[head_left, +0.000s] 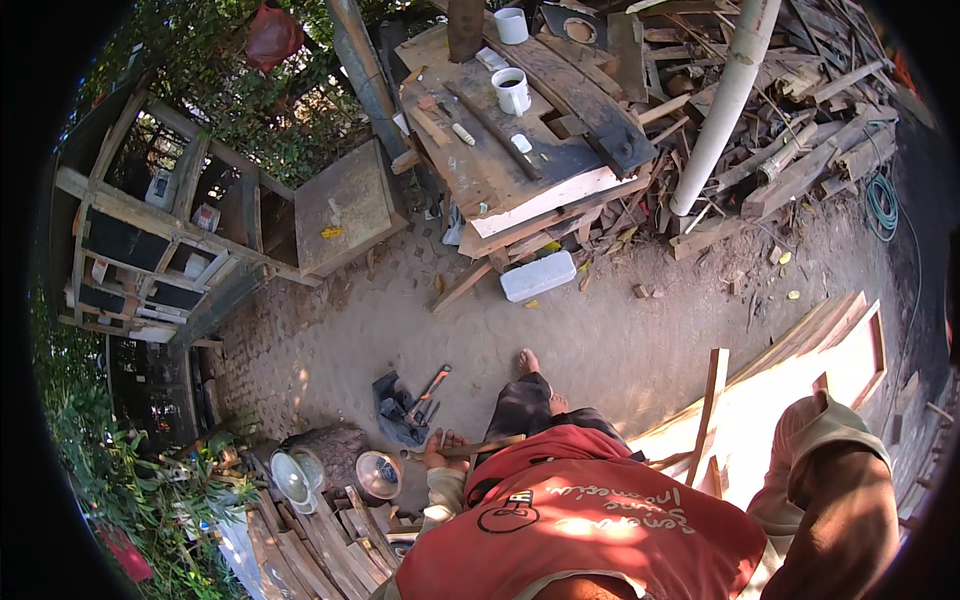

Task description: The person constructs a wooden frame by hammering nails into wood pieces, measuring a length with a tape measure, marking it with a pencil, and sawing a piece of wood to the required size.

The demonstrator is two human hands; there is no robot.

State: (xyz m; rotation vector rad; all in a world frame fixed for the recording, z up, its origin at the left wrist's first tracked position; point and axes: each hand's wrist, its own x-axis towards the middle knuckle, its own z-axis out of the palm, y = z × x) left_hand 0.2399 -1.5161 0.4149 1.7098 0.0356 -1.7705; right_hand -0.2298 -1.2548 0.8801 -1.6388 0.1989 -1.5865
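Observation:
My left hand [445,450] is closed around a narrow strip of wood [490,446], which points across toward my waist. Just ahead of that hand, a tool with an orange and black handle [432,390] lies on a dark plastic bag [398,412] on the ground. My right arm is bent up at the right; its rolled sleeve [835,435] and bare forearm show, while the hand is out of the picture. Beside that arm lies a pale wooden panel [790,395], with an upright wooden batten [709,415] standing in front of it.
A worktable [480,170] ahead holds a mug of dark drink [511,92] and a second white mug [511,26]. A white case [538,276] sits below it. Scrap wood [780,160] is heaped at the far right, and a wooden frame [165,225] stands left. A round bowl [379,474] is near my left hand.

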